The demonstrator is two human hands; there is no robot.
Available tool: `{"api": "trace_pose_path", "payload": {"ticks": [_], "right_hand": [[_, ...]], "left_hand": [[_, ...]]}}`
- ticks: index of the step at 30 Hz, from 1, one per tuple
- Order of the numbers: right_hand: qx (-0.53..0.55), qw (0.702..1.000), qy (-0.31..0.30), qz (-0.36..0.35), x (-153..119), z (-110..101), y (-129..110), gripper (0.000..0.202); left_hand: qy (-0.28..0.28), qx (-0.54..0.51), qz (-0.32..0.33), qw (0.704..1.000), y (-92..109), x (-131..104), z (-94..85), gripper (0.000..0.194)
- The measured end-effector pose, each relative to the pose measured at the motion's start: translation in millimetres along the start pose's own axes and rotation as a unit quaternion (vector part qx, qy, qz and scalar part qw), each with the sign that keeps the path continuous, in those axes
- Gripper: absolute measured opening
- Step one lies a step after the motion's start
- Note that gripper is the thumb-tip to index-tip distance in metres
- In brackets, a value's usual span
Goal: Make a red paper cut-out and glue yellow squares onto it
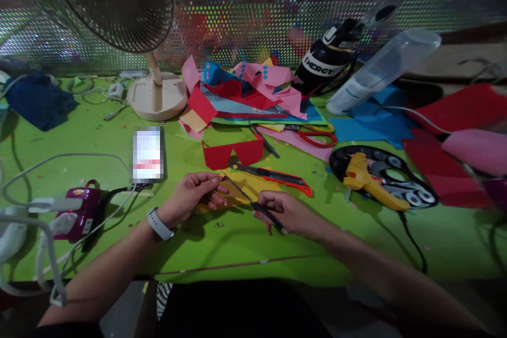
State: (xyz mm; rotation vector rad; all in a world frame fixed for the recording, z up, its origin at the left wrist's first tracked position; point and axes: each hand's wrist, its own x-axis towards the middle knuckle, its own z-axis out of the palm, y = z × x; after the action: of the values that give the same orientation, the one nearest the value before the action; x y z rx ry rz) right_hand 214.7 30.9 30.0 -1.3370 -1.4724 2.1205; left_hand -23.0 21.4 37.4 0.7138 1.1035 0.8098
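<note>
My right hand (pixel 283 211) is closed around a black-handled tool (pixel 267 215) with a long thin metal shaft, like tweezers, pointing up and left. The tip reaches my left hand (pixel 204 190), whose thumb and index finger are pinched; what lies between them is too small to make out. Under both hands are yellow paper pieces (pixel 253 185) on the green table (pixel 190 259). Just beyond the hands stands a red paper glasses shape (pixel 233 152). An orange and black cutter (pixel 277 174) lies right of it.
A phone (pixel 147 156), purple power adapter (pixel 81 211) and cables lie left. Behind stand a fan (pixel 156 95) and a paper pile (pixel 249 95). On the right are a yellow glue gun (pixel 368 182) on a black tray, a black bottle (pixel 322 63), a clear bottle (pixel 384 68) and red-handled scissors (pixel 317 139).
</note>
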Motion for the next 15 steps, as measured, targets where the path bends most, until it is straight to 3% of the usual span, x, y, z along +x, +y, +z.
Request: {"api": "trace_pose_path", "payload": {"ticks": [15], "right_hand": [[0.009, 1.000, -0.002, -0.018, 3, -1, 11, 0.048]], "left_hand": [[-0.006, -0.007, 0.002, 1.000, 1, 0, 0.3, 0.022]]}}
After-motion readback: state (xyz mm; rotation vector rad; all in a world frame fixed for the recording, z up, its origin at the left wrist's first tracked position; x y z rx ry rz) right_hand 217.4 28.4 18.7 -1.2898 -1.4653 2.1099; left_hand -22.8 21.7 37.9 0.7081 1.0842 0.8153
